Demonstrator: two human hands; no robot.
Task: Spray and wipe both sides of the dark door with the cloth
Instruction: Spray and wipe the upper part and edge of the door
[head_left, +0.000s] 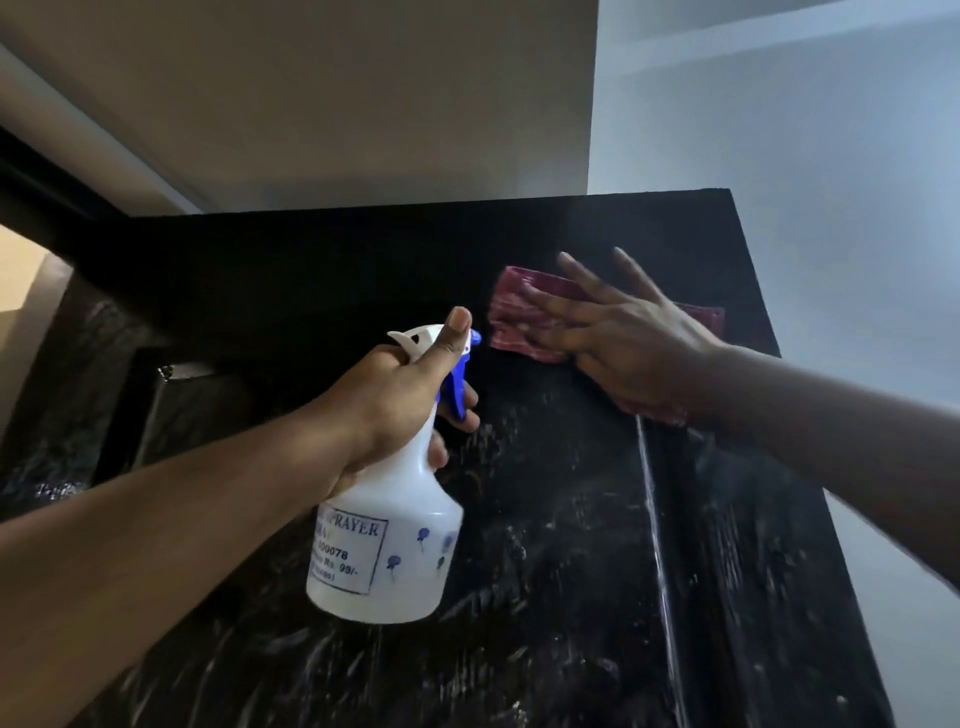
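— Where's the door?

— The dark door (545, 519) fills the lower middle of the view, seen from below. Its top edge runs across under a pale ceiling (311, 104), and a bluish wall (779, 156) lies past its right edge.

— And the cloth?

— The reddish cloth (514, 317) lies flat on the door's face near the upper right corner, just under the top edge. The right hand (623, 338) presses it there, fingers (582, 275) straight and spread, nothing curled round it. Some cloth shows past the fingertips on the left, and a bit more pokes out beside the wrist.

— What's the left hand doing?

— The left hand (384, 410) grips a white spray bottle (384, 545) by the neck and holds it upright in front of the door, left of the cloth and apart from it. The thumb (457, 322) stands up along the white spray head. The other fingers curl round the front at the blue trigger (457, 384). The nozzle faces the door.

— Is the door wet?

— A thin streak (654, 519) runs straight down from under the right hand. Pale smears and drops speckle the lower face.
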